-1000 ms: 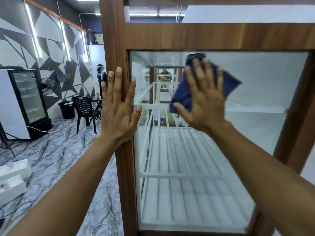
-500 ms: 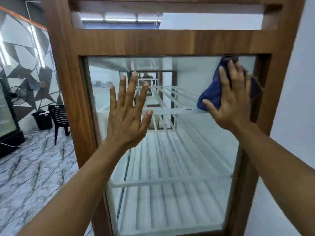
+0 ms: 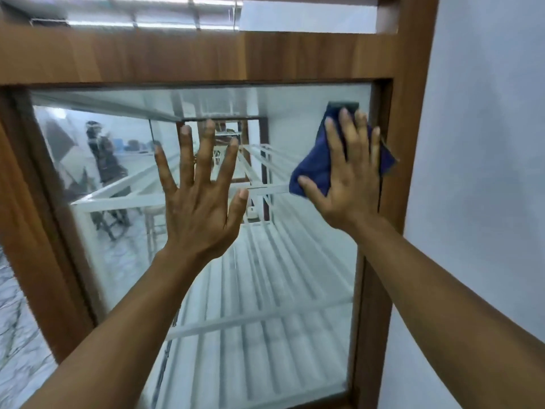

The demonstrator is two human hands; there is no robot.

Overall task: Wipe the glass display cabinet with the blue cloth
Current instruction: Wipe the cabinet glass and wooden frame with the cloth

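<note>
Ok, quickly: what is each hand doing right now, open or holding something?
Left hand: open, fingers spread, holding nothing.
Right hand: open, straight fingers pressing the blue cloth against the glass.

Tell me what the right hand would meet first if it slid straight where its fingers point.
Most likely the frame's top rail. The right hand presses the cloth flat on the glass, fingers pointing up, with only a little glass left above.
</note>
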